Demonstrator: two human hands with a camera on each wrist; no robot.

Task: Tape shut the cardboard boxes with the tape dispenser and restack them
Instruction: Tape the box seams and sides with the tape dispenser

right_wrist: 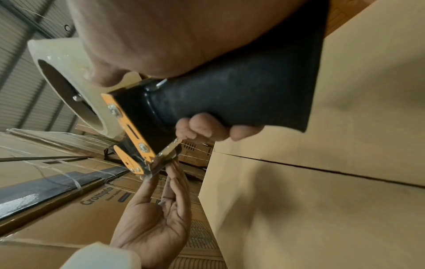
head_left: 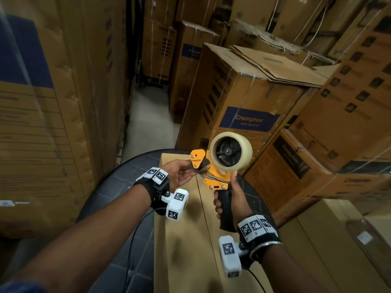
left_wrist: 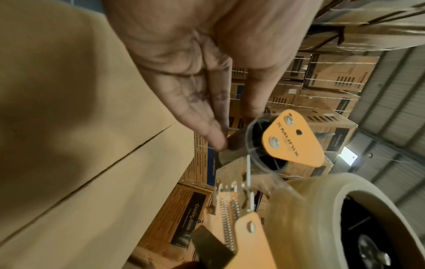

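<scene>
1. Right hand [head_left: 227, 199] clenched round the black handle of the tape dispenser [head_left: 213, 166], thumb raised against the tape roll [head_left: 231, 152]; dispenser held upright above the near cardboard box [head_left: 186, 240].
2. Left hand [head_left: 179, 173] palm-up at the dispenser's left, fingers [right_wrist: 171, 183] nearly straight and reaching the blade end under the orange guard plate [head_left: 197, 158]; fingertips touching the metal edge there, seen from the right wrist. Whether a tape end was pinched between them: cannot tell.
3. Grip of the right hand: grasping the handle. Grip of the left: loose, fingers extended, not wrapped round anything visible.
4. Near cardboard box lying flat on a dark round tabletop [head_left: 127, 180], flaps closed, centre seam [head_left: 206, 218] running near to far and bare of tape along its visible length.
5. Roll of clear tape mounted on the dispenser's black hub, facing left and near.
6. Tall stacks of strapped cartons [head_left: 243, 106] printed "Crompton" on the far right, more cartons [head_left: 53, 102] along the left wall, a narrow strip of pale floor [head_left: 148, 123] between them.
</scene>
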